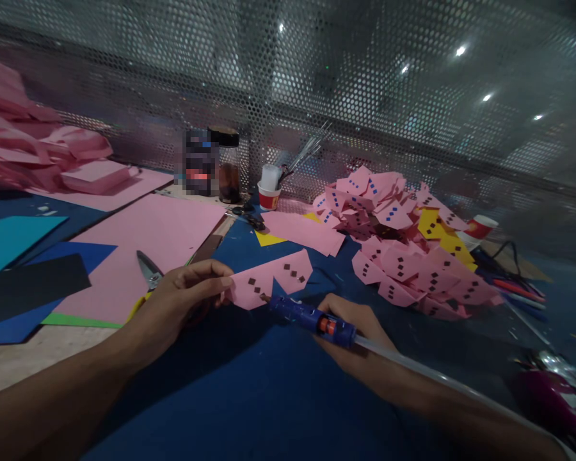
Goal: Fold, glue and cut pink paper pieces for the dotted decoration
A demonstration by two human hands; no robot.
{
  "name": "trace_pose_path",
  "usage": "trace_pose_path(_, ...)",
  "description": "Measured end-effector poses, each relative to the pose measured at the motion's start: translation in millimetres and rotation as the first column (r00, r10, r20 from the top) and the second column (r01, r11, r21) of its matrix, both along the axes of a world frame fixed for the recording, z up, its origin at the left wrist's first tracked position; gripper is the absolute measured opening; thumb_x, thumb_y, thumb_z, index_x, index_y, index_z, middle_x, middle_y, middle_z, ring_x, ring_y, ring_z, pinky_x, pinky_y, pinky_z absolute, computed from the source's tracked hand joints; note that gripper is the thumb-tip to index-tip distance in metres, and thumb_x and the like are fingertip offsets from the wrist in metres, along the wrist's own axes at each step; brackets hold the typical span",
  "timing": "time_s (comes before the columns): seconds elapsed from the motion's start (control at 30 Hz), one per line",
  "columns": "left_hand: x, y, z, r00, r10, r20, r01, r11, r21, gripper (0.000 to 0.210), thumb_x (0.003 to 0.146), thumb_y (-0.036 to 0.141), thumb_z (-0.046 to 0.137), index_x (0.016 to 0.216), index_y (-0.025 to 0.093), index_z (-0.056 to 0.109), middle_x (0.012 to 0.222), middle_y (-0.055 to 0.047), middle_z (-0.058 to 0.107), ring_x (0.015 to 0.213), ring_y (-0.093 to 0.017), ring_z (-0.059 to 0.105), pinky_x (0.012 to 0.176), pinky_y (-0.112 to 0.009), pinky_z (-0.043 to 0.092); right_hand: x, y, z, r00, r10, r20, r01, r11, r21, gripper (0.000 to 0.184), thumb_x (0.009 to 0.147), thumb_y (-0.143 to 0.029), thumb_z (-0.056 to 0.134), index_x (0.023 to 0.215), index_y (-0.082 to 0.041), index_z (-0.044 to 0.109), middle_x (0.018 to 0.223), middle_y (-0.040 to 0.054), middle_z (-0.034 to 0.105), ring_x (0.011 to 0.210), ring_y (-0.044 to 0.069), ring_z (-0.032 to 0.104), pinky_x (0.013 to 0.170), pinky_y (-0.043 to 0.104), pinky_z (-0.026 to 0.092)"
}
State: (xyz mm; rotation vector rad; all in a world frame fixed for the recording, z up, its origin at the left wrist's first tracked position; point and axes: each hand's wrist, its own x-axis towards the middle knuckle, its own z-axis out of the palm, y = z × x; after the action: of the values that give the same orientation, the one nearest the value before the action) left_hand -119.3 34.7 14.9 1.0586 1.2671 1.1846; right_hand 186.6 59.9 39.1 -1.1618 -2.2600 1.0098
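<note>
Between thumb and fingers, my left hand (194, 291) pinches the left end of a pink paper cutout (249, 282). The cutout has a notch in its lower edge and small dark squares on both halves. My right hand (352, 326) is wrapped round a blue hot glue gun (300, 314), partly hidden behind it. A long clear glue stick (413, 365) runs out of the gun's back along my right forearm. The gun's nozzle (265, 298) is at the lower dark square left of the notch; whether it touches the paper I cannot tell.
Scissors (148, 270) lie by my left hand on pink sheets (158, 224). Cut pink pieces with squares (413, 275) are heaped at right. A jar (229, 166) and paper cup (269, 195) stand at the back by a perforated metal panel (249, 83). A purple object (554, 403) lies at lower right.
</note>
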Motion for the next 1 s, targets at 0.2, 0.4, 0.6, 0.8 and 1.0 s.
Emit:
trace_pose_path(0.2,-2.0,1.4,-2.9,0.999,0.003,-0.033,-0.003,1.000,-0.011,0.025,0.085,0.044,0.081,0.079,0.022,0.072,0.074,0.000,0.064,0.064,-0.011,0.055,0.051,-0.016,0.039,1.5,1.8,1.7,1.000,0.015,-0.023,-0.015,1.000,-0.010,0.011,0.092,-0.018,0.061,0.085,-0.022,0.054,0.074,-0.0048,0.057,0.062,0.010,0.049,0.054,0.024,0.028)
trace_pose_path(0.4,-4.8,1.8,-8.0,0.999,-0.001,-0.037,0.000,1.000,-0.020,0.025,0.085,0.046,0.081,0.080,0.022,0.072,0.072,0.000,0.064,0.060,-0.010,0.051,0.048,-0.017,0.033,1.5,2.9,1.3,1.000,0.015,-0.019,-0.016,1.000,-0.007,0.012,0.092,-0.017,0.060,0.083,-0.022,0.053,0.072,-0.0052,0.054,0.061,0.010,0.046,0.053,0.024,0.028)
trace_pose_path(0.6,-3.4,2.6,-7.0,1.000,0.007,-0.026,-0.007,1.000,-0.017,0.025,0.084,0.045,0.081,0.080,0.022,0.072,0.069,0.001,0.062,0.058,-0.009,0.050,0.047,-0.017,0.033,1.9,3.3,2.5,1.000,0.012,-0.006,-0.012,1.000,-0.001,0.011,0.090,-0.017,0.061,0.084,-0.022,0.054,0.072,-0.0046,0.057,0.059,0.011,0.047,0.052,0.024,0.026)
trace_pose_path(0.8,-5.2,2.6,-8.7,1.000,0.007,-0.023,-0.007,1.000,-0.019,0.023,0.086,0.044,0.080,0.082,0.023,0.073,0.069,0.002,0.062,0.056,-0.007,0.049,0.046,-0.015,0.032,1.9,3.3,0.7,1.000,0.005,-0.005,-0.005,1.000,-0.001,0.011,0.088,-0.014,0.061,0.085,-0.022,0.054,0.073,-0.0051,0.059,0.060,0.010,0.048,0.053,0.024,0.027)
trace_pose_path(1.0,-1.9,2.1,-2.9,1.000,0.007,-0.004,-0.007,1.000,-0.007,0.023,0.083,0.043,0.083,0.078,0.022,0.073,0.071,0.001,0.065,0.063,-0.009,0.054,0.050,-0.014,0.038,1.9,2.9,4.1,1.000,0.019,-0.015,-0.019,1.000,0.020,0.012,0.088,-0.012,0.061,0.084,-0.022,0.055,0.072,-0.0053,0.057,0.060,0.010,0.049,0.054,0.024,0.028)
